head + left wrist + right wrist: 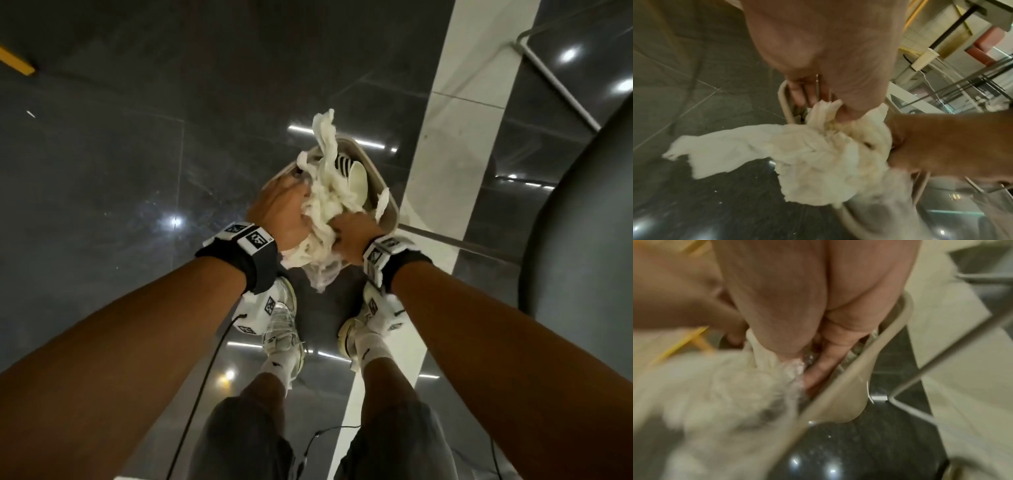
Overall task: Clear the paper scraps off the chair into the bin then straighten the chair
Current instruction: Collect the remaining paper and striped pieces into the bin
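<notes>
Both hands clutch a wad of crumpled paper scraps (325, 202) over the beige bin (383, 192) on the floor: left hand (281, 212) on its left, right hand (352, 229) on its right. Light, soft and loose, it probably sheds trailing strips, so cupping it from both sides suits best.

Each bare forearm wears a black wrist strap (239, 263) bearing white blocks with square black markers. Thin black cables (202, 387) trail down. Dark shorts (239, 442), white socks and white sneakers (284, 325).
</notes>
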